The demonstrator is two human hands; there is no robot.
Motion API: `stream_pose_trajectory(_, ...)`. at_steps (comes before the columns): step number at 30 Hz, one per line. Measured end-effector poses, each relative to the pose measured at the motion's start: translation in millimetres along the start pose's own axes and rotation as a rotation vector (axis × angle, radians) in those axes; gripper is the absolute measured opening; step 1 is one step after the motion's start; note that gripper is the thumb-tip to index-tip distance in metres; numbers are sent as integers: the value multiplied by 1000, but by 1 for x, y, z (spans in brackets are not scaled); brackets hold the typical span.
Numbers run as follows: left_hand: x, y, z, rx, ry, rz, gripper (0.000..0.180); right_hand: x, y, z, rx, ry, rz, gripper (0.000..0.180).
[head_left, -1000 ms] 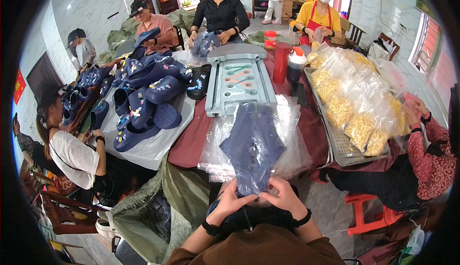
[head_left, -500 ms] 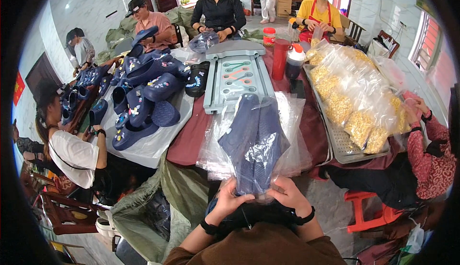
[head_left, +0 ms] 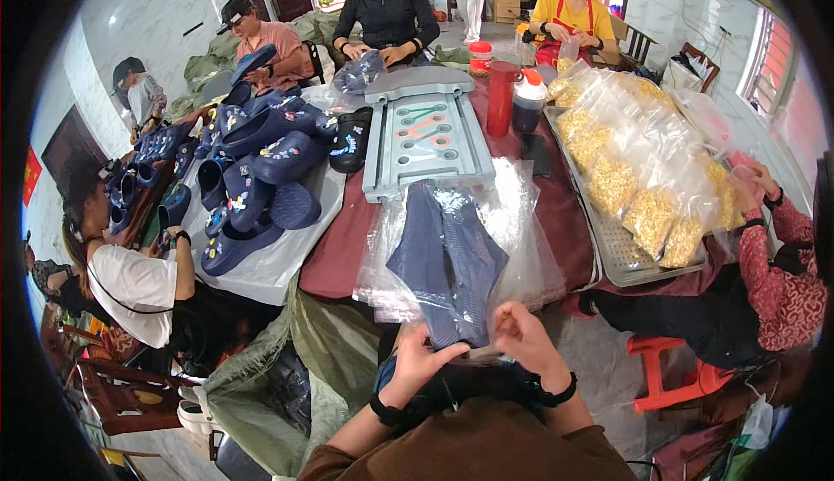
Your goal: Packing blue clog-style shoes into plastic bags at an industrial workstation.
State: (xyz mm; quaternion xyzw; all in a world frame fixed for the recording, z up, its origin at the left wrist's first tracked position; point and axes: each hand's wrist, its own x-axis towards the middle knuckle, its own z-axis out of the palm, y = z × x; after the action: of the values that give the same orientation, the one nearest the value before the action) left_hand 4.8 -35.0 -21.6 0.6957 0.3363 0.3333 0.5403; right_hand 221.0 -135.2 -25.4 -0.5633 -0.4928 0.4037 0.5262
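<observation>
A pair of dark blue clogs (head_left: 447, 259) lies soles up inside a clear plastic bag (head_left: 512, 220), standing on end over the table's near edge. My left hand (head_left: 420, 361) grips the bag's lower left corner below the clogs. My right hand (head_left: 524, 335) pinches the bag's lower right edge. Both wrists wear black bands. Under the bag lies a stack of more clear bags (head_left: 382, 285) on the dark red tablecloth (head_left: 334, 251).
A grey plastic tool tray (head_left: 423, 133) lies beyond the bag. A heap of blue clogs (head_left: 252, 177) covers the left side. A metal tray (head_left: 608, 251) of bagged yellow pieces sits right. A red bottle (head_left: 499, 99) stands mid-table. Several people sit around; a red stool (head_left: 673, 372) stands lower right.
The bagged clogs have slid down toward me and tilted slightly. Both hands have shifted along the bag's lower edge, closing in on it.
</observation>
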Motion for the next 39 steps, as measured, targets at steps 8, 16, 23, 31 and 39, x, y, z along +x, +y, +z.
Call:
stream_pose_trajectory(8,4,-19,-9,40,12,204,29,8,-19,22,-491,171,-204,93)
stream_pose_trajectory(16,-4,-3,-15,134,-23,192,30,11,-44,23,-497,185,-341,114)
stream_pose_trajectory(23,-9,-10,-3,-346,199,108,31,15,-34,31,-670,232,-401,122)
stream_pose_trajectory(31,-17,-4,-34,-352,425,88,12,10,-35,34,-660,323,-290,112)
stream_pose_trajectory(39,-5,-17,-73,349,298,352,14,10,-23,33,-601,333,-225,112)
